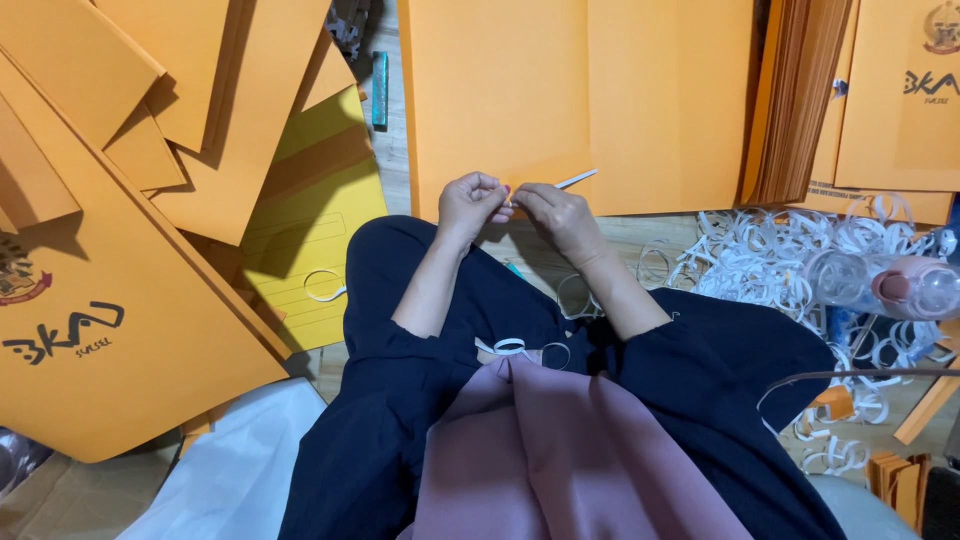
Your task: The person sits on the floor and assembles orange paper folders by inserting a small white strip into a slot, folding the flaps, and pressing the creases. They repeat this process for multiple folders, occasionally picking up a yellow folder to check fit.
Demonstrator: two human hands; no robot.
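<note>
Orange sheets crowd ahead; white strip heap, bottle block right; floor gap left.

Orange envelope: large, flat, lying on the floor ahead of the knees, its near edge at the fingertips. White paper strip: thin and narrow, pinched at one end, its free end slanting up to the right over that near edge.

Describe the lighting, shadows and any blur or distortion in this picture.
Head view: even, warm indoor light; the overlapping orange folders at left throw hard dark shadows; the plastic bottle at right is blurred; both hands, left hand and right hand, are fairly sharp; wide-angle lens bends the edges.
</note>
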